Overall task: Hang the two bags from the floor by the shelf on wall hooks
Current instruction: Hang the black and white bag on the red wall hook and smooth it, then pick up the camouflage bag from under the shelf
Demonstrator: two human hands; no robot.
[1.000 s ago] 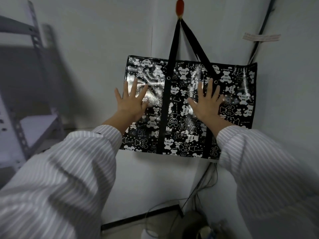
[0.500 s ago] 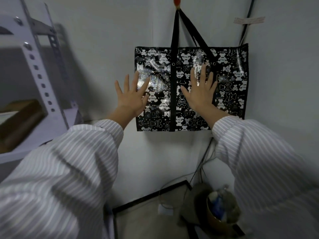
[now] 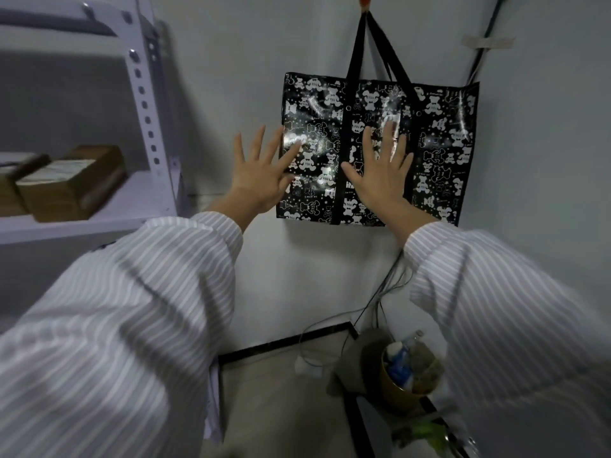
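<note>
A glossy black bag with white bear prints (image 3: 439, 133) hangs flat against the wall in the corner. Its black straps (image 3: 358, 47) run up to an orange hook (image 3: 364, 0) at the top edge of the view. My left hand (image 3: 259, 173) is spread open in front of the bag's left edge. My right hand (image 3: 380, 173) is spread open over the bag's middle; whether either palm touches the bag I cannot tell. Neither hand holds anything. No second bag is in view.
A white metal shelf (image 3: 145, 104) stands at the left with brown boxes (image 3: 71, 183) on its board. On the floor below the bag sits a round bin (image 3: 410, 375) with bottles and rubbish. Thin cables (image 3: 373, 302) trail down the corner to the floor.
The view has pulled back and tipped down, so more floor and the bin show. Both hands stay spread; the left one now sits at the bag's left edge.
</note>
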